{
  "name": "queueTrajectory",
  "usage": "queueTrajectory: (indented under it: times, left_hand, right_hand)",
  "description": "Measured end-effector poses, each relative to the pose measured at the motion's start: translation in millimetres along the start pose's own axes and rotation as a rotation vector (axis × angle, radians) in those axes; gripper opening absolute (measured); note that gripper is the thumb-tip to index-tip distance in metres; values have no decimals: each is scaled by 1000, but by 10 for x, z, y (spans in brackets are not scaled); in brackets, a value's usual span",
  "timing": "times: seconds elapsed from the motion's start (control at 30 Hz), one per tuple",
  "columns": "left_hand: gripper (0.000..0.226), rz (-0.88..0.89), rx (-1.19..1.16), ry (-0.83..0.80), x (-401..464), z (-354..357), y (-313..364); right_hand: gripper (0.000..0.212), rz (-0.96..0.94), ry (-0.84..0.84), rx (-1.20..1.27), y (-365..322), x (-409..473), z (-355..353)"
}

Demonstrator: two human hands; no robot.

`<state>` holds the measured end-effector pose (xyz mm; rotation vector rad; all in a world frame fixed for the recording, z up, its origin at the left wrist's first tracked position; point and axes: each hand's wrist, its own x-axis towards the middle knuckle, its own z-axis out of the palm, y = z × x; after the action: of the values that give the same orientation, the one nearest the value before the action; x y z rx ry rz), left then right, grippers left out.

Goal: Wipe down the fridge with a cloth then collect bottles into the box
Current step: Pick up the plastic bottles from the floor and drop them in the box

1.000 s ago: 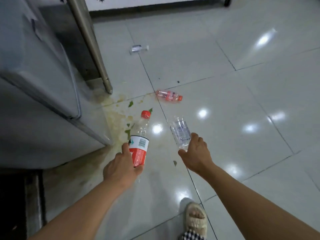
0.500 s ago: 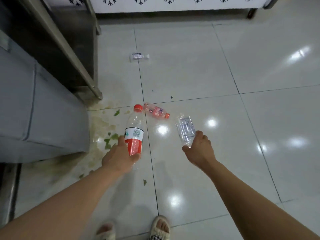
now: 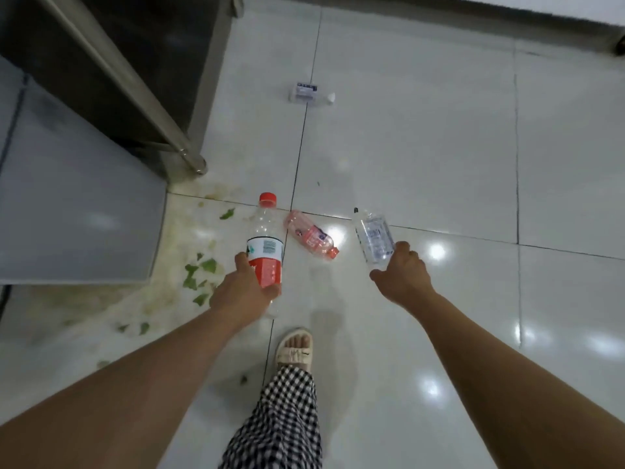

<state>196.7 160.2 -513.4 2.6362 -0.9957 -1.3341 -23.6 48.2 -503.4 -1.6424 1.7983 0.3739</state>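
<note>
Your left hand (image 3: 240,292): fingers wrapped tight around the lower half of a red-capped bottle (image 3: 265,247) with a red and white label, held with its cap pointing away from you, above the floor (image 3: 422,157).

Your right hand (image 3: 400,274): fingers closed on the base of a clear bottle (image 3: 373,236) with a pale printed label, its neck pointing away and slightly left.

Pink bottle (image 3: 311,236): lying on its side on the floor between your two hands, red cap toward you, held by neither hand.

Small clear bottle (image 3: 311,94): lying on its side farther off, on a tile seam, well apart from the others.

Fridge (image 3: 81,204): grey, at your left, its corner near the red-capped bottle.

Metal leg (image 3: 135,93): slanting down to the floor just beyond the fridge.

Green scraps (image 3: 203,269): scattered over a yellowish stain on the tiles beside the fridge, under and left of your left hand.

Your foot (image 3: 294,348): in a pale sandal, below a checked trouser leg (image 3: 280,424), on the floor between your forearms.

The box is outside the view.
</note>
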Motion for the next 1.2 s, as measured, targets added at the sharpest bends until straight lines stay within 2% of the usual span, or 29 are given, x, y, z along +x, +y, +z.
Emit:
queueTrajectory:
  times: [0.13,0.23,0.47,0.57,0.67,0.83,1.07,1.2]
  left_hand:
    - [84,-79,-16,75,298,251,168]
    - [84,-168,-27,72,477,464,261]
    - [88,-392,-195,141,1011,1070,455]
    - [86,-458,-264,178,1273,1442,486]
    - [86,-467,-348,205,1599,1804,457]
    - [85,-458,-439,312,2162,2246,317]
    - [83,-423,-499,354,2775,2596,230]
    - [79,-363,-487,310,2823,2590,296]
  right_hand:
    - [57,-92,-70,-99,-69,633,-21]
    - [59,-160,-142,-179,-123,1082,30]
    - [69,-345,-274,-332,-183,2000,326]
    - [61,-374,-294,-341,-180,2347,569]
    - [49,-367,-294,-314,-170,2702,862]
    - [47,-409,-288,-366,-149,3230,1357]
    - [57,-504,-299,-308,-117,3657,1846]
    - [66,-521,-383,-331,-81,3658,1854]
